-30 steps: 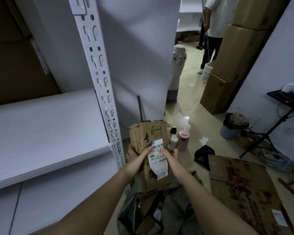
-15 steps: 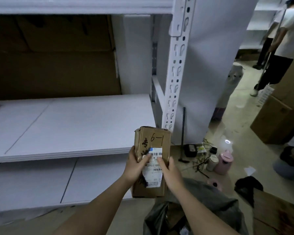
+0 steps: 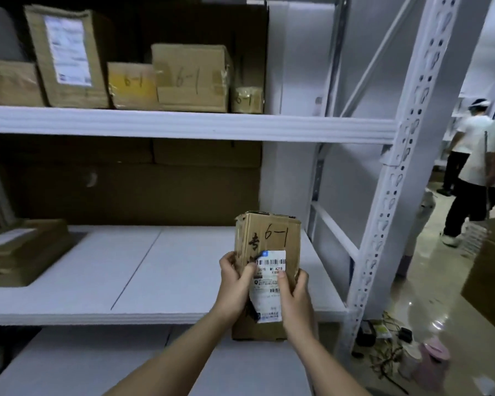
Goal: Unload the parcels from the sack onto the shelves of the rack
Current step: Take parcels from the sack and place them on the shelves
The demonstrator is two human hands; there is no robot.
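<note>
I hold the parcel (image 3: 267, 270) upright in front of the rack (image 3: 412, 155), level with the front edge of the middle shelf (image 3: 143, 270), and both hands are closed on it: my left hand (image 3: 235, 281) wraps the left edge with the thumb pressed on the shipping label (image 3: 269, 284), my right hand (image 3: 295, 295) clasps the right edge with its thumb on the label too. I judge I grip it this way, face toward me, so I can read the marking before I choose a shelf. Handwritten in dark marker near the top is "6-1", with a character beside it that my fingers partly cover. The printed label shows a barcode and small print; I can make out something like "M1 A21B", the rest is too small. On the upper shelf (image 3: 183, 124) the boxes stand in a row with their marked faces outward, and 3 of them, the yellow-taped box (image 3: 132, 84), the larger box (image 3: 192, 78) and the small box (image 3: 246, 100), also read "6-1", so I judge this parcel belongs with them. A flat box (image 3: 23, 250) lies at the far left of the middle shelf. The sack is not in view.
</note>
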